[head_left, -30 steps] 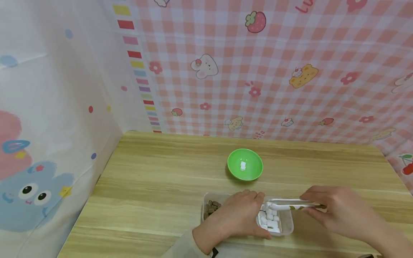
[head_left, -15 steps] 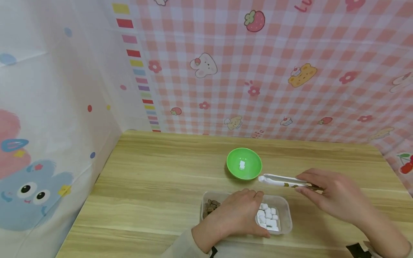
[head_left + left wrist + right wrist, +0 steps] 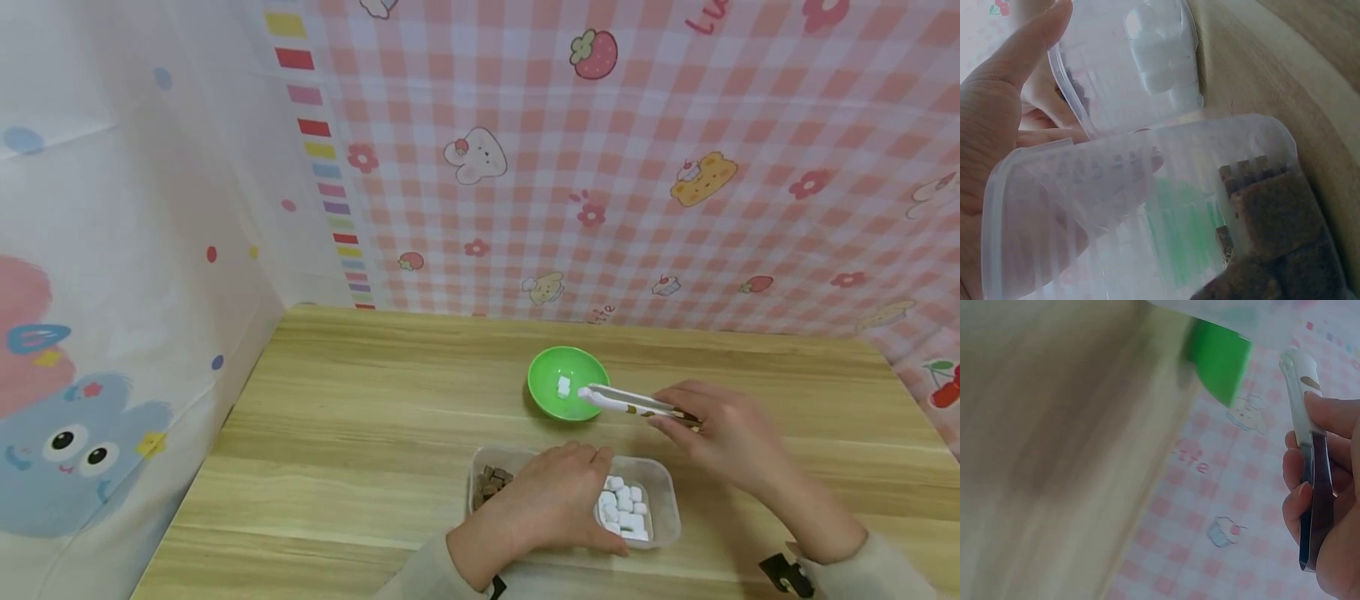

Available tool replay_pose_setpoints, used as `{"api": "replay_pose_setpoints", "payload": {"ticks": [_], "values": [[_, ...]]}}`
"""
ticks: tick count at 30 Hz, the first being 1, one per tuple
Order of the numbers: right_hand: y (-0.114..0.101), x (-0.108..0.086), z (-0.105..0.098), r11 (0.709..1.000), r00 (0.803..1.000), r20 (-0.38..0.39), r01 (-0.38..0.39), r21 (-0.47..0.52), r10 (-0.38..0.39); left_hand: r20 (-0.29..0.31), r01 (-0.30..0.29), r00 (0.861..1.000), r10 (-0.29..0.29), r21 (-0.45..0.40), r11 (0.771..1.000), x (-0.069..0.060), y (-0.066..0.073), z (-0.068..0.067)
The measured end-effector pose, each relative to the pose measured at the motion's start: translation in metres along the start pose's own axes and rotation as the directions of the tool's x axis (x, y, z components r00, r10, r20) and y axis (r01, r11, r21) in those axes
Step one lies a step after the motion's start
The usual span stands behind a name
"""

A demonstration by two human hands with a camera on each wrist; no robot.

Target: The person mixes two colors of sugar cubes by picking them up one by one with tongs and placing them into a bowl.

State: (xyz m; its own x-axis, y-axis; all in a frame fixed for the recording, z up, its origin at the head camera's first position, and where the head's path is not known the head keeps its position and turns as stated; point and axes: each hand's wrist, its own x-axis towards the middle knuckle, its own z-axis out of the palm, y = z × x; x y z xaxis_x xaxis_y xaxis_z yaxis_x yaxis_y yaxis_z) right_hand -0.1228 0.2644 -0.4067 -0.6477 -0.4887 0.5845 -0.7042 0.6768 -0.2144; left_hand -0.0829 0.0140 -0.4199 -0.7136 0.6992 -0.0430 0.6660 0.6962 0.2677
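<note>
My right hand [image 3: 727, 433] pinches small tongs [image 3: 637, 406] with white, brown-marked arms and a dark metal back end. Their tips are over the right rim of a green bowl [image 3: 547, 392]; whether a white cube sits between them, I cannot tell. White cubes [image 3: 563, 387] lie in the bowl. My left hand [image 3: 540, 500] spans the clear plastic boxes in front of the bowl and grips them, thumb on the near side, fingers on the far side. One box [image 3: 1291, 140] contains brown cubes [image 3: 1279, 219], the other white cubes [image 3: 624, 508]. The hand hides the middle of the boxes.
The wooden table [image 3: 360, 400] meets a pink checked cloth [image 3: 420, 192] at its back edge. A white cloth with cartoon prints [image 3: 150, 275] hangs on the left. The bowl stands just behind the boxes.
My right hand has lifted the tongs up from the white cubes and carried them leftward and away from me to the bowl. The left hand keeps its place on the boxes.
</note>
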Motion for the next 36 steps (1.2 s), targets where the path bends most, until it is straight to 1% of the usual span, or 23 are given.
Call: {"api": "replay_pose_setpoints", "payload": {"ticks": [3, 8, 15, 21, 28, 36], "values": [[0.002, -0.002, 0.007, 1.0, 1.0, 0.021, -0.015, -0.018, 0.015, 0.005, 0.004, 1.0, -0.004, 0.001, 1.0, 0.001, 0.0, 0.0], [0.004, -0.004, 0.015, 0.998, 0.999, 0.032, -0.041, -0.051, 0.043, 0.008, 0.006, 1.0, -0.006, 0.003, 1.0, 0.001, -0.001, 0.001], [0.007, -0.008, 0.018, 0.997, 0.998, 0.026, -0.053, -0.055, 0.055, 0.007, -0.001, 1.0, 0.001, 0.004, 1.0, 0.001, -0.001, 0.001], [0.008, -0.01, 0.014, 0.998, 0.998, 0.015, -0.057, -0.027, 0.058, 0.011, 0.002, 1.0, -0.002, 0.001, 1.0, 0.001, -0.001, 0.001], [0.005, -0.012, 0.004, 0.998, 0.998, 0.005, -0.067, -0.01, 0.067, 0.006, -0.002, 1.0, 0.002, 0.014, 1.0, 0.0, -0.001, 0.001], [-0.001, -0.015, -0.012, 0.994, 0.994, -0.003, -0.107, -0.014, 0.106, -0.005, -0.008, 1.0, 0.008, 0.018, 1.0, -0.001, -0.001, 0.0]]}}
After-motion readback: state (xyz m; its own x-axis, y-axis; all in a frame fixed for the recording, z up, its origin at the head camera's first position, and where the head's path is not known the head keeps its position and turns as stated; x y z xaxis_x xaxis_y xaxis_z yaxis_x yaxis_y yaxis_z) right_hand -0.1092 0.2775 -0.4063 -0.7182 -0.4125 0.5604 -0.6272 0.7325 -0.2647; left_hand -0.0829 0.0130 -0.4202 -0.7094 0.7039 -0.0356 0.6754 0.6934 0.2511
